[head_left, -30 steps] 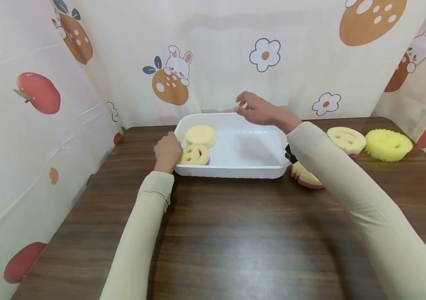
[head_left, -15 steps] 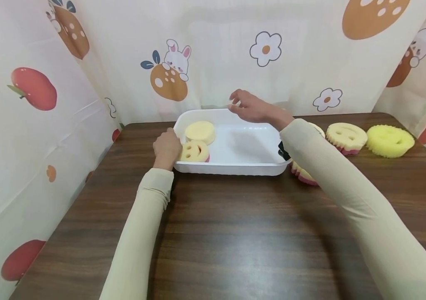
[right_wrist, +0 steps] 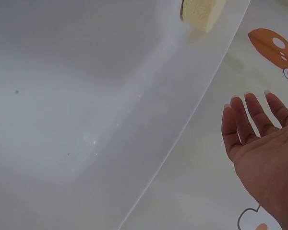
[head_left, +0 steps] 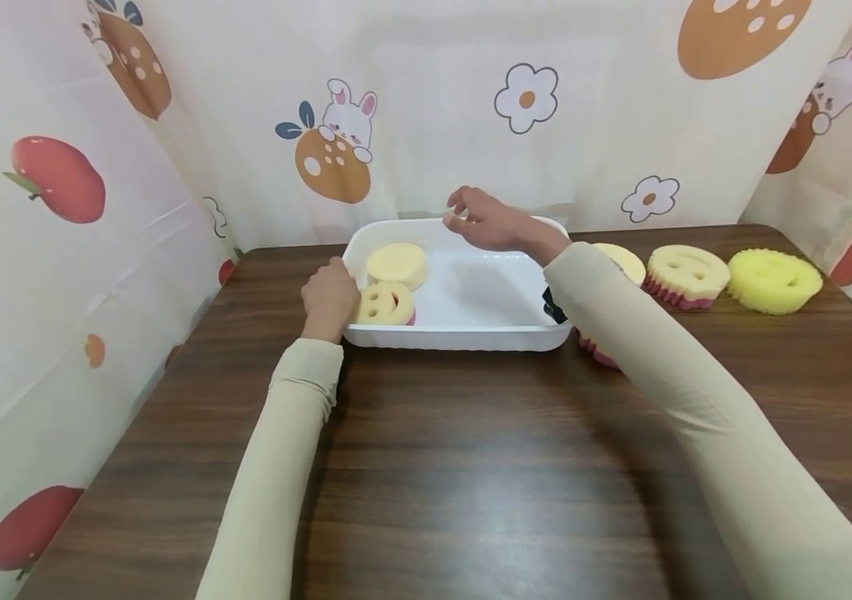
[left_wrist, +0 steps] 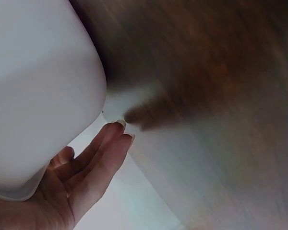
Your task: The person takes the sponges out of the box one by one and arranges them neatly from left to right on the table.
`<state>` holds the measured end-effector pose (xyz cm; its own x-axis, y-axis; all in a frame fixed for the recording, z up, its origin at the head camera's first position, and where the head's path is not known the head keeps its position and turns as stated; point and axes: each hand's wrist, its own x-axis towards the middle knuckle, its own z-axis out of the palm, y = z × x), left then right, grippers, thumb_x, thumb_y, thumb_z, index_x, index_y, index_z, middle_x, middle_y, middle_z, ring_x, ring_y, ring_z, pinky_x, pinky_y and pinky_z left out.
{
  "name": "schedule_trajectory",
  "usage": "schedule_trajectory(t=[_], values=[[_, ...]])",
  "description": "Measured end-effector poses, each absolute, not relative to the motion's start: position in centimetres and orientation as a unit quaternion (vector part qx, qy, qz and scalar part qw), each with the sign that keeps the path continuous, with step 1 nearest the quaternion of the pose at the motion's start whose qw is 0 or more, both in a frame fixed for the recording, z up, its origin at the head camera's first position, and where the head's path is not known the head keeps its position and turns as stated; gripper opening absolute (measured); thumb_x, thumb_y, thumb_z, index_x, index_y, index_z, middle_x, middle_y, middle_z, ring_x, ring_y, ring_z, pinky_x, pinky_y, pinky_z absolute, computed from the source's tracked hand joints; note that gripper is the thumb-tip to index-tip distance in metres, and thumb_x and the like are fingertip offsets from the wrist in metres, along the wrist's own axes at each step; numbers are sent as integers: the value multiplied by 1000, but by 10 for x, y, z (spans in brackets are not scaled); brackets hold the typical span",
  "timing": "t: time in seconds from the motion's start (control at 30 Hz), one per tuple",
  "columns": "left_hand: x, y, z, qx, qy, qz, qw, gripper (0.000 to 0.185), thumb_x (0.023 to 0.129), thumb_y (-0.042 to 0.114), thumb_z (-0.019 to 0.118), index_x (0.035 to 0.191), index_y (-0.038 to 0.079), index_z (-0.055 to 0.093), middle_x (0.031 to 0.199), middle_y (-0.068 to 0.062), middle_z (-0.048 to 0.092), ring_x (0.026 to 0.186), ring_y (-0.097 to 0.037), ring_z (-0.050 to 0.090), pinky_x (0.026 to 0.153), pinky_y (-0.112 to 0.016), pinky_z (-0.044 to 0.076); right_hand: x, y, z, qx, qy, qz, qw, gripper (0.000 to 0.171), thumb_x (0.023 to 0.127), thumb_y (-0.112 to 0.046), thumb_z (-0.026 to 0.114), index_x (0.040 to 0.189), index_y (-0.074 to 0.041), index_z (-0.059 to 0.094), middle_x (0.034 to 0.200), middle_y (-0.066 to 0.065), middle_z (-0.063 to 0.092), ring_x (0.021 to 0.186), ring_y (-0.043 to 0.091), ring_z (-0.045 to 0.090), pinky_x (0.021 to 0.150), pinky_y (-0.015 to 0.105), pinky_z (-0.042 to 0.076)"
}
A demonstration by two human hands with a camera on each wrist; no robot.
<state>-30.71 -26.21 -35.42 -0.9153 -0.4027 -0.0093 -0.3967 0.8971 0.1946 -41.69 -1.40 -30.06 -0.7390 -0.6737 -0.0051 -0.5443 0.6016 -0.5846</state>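
Note:
A white rectangular tray (head_left: 456, 337) stands on the table near the wall. Inside it at the left are a plain round yellow sponge (head_left: 396, 264) and a smiley-face sponge (head_left: 388, 304) with a pink underside. My left hand (head_left: 331, 296) holds the tray's left rim; in the left wrist view its fingers (left_wrist: 101, 177) lie outside the wall, below the rim, with the thumb hidden. My right hand (head_left: 488, 219) is raised over the tray's back edge with nothing in it. Its fingers (right_wrist: 240, 117) are loosely bent and apart in the right wrist view.
Right of the tray lie several more sponges: a bright yellow smiley sponge (head_left: 774, 282), a two-layer scalloped smiley sponge (head_left: 687, 273), and others partly behind my right sleeve (head_left: 666, 375). A printed curtain (head_left: 433, 100) hangs close behind the dark wooden table (head_left: 456, 467).
My right hand has drifted slightly left above the tray, uncovering more of a sponge behind the sleeve. The left hand keeps its place on the rim. The head view has shifted a little.

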Motion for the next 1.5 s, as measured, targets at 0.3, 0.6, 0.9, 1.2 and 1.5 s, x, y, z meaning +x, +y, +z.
schedule_trajectory(t=[0.3,0.6,0.9,1.2,1.5], values=[[-307,-263,-354,209,-972,-104,1,42,105,24,36,137,-3,43,126,-25,62,115,-40,63,97,-53,49,-418,-23,-306,-339,887,-289,119,55,105,-37,42,148,-6,30,149,16,38,133,32,42,111,49,39],[-309,-261,-356,205,-973,-102,12,41,105,24,37,136,-3,44,124,-24,62,114,-39,64,95,-53,50,-420,-25,-314,-337,891,-281,119,56,105,-38,43,149,-6,30,148,16,40,132,31,45,111,48,40],[-308,-263,-357,212,-972,-105,5,43,105,24,37,138,-3,43,125,-24,62,113,-37,63,96,-53,50,-424,-34,-326,-345,886,-284,123,56,105,-37,43,149,-5,31,147,17,41,131,31,45,111,48,39],[-310,-259,-360,207,-972,-108,10,43,105,24,37,137,-2,43,126,-24,62,114,-38,63,97,-53,49,-425,-35,-336,-344,885,-285,128,55,104,-38,43,148,-6,32,146,18,41,131,31,44,111,47,38],[-310,-261,-358,209,-972,-107,14,43,105,24,38,137,-3,43,126,-24,62,115,-38,63,98,-53,49,-431,-40,-341,-360,881,-283,116,55,104,-37,44,146,-4,33,145,20,42,130,32,45,112,47,36]])
